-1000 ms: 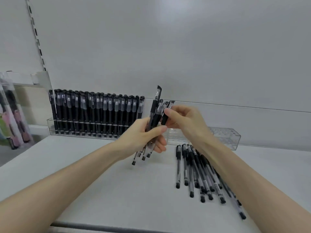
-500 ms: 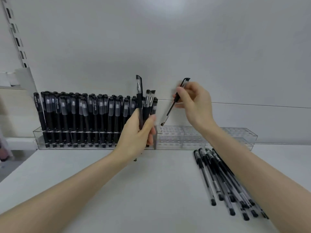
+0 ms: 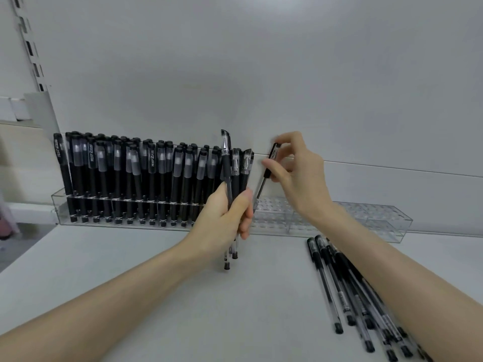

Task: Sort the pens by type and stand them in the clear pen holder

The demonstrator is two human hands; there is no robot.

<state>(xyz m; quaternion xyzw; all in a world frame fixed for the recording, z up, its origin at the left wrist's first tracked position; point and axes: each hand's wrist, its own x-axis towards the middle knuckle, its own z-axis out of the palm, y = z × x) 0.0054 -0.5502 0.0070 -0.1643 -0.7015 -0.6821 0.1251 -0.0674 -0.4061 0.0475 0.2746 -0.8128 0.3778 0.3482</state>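
Centre frame, the left hand (image 3: 226,218) grips a bundle of pens (image 3: 233,176) upright, while the right hand (image 3: 298,176) pinches a single pen (image 3: 266,173) above the clear pen holder (image 3: 371,218) on the table (image 3: 130,257).

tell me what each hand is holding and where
Left hand grips a bundle of pens around mid-barrel; right hand pinches a single pen near its capped top.

Your left hand (image 3: 224,218) and right hand (image 3: 300,176) are both bare: no gloves, rings or watch show. Back from each grip, your forearms run uncovered to the bottom edge of the view, with no sleeve or cuff in sight. Your fingernails look short and unpainted.
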